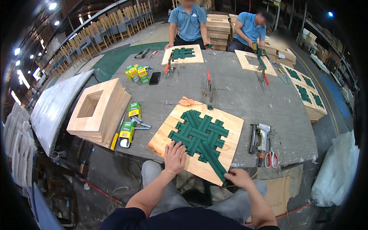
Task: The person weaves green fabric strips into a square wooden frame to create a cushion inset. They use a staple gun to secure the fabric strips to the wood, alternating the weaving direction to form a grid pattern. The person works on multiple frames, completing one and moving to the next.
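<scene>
In front of me lies a square wooden seat panel, its near edge at the table's front. Green webbing straps are woven over its middle. My left hand rests flat with fingers spread, on the panel's left side and touching the straps. My right hand is closed at the panel's near right corner, pinching the end of a green strap that runs diagonally from the weave. A staple gun and red-handled scissors lie right of the panel.
A stack of wooden frames with square openings stands at left, beside staple boxes. A clamp is fixed behind my panel. Across the table, two people work on panels. Woven panels are stacked at right.
</scene>
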The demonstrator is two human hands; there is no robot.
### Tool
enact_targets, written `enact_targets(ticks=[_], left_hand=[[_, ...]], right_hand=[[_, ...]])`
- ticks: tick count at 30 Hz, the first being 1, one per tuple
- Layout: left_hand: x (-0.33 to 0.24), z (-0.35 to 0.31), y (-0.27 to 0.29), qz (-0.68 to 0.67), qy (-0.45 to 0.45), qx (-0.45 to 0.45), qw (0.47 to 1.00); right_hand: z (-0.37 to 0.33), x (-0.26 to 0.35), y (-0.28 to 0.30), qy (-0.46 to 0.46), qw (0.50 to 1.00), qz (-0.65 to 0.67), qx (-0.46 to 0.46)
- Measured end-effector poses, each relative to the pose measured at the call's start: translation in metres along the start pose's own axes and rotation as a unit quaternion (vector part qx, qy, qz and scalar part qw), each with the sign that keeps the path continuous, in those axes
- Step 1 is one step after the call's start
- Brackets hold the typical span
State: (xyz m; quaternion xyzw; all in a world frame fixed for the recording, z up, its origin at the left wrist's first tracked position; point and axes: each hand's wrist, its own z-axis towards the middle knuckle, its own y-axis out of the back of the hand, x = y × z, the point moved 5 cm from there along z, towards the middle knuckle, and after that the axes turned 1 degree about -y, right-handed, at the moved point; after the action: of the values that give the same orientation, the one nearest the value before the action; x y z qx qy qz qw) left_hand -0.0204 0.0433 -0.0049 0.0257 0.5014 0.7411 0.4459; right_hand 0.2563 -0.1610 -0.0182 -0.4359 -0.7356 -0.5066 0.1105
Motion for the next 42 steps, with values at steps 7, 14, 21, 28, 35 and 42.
enact_targets(ticks=[7, 14, 21, 28, 35, 42], left_hand=[[-0.043, -0.019, 0.014, -0.222, 0.086, 0.051, 0.97], [-0.158, -0.096, -0.04, -0.604, 0.444, 0.406, 0.523], [-0.195, -0.106, -0.058, -0.607, 0.448, 0.41, 0.512], [-0.187, -0.138, -0.045, -0.629, 0.378, 0.473, 0.487], [-0.172, -0.13, -0.05, -0.543, 0.331, 0.506, 0.583], [-0.122, -0.078, 0.018, -0.05, -0.163, 0.286, 0.943]], right_hand=[[-0.024, 0.006, -0.036, 0.034, 0.982, 0.187, -0.025], [-0.075, 0.004, -0.055, 0.081, 0.867, 0.491, 0.041], [-0.101, -0.038, -0.057, 0.068, 0.919, 0.387, 0.034], [-0.029, 0.024, -0.012, -0.069, 0.88, 0.451, 0.129], [0.026, 0.073, -0.062, -0.125, 0.788, 0.559, 0.225], [0.026, 0.065, -0.074, -0.081, 0.808, 0.562, 0.161]])
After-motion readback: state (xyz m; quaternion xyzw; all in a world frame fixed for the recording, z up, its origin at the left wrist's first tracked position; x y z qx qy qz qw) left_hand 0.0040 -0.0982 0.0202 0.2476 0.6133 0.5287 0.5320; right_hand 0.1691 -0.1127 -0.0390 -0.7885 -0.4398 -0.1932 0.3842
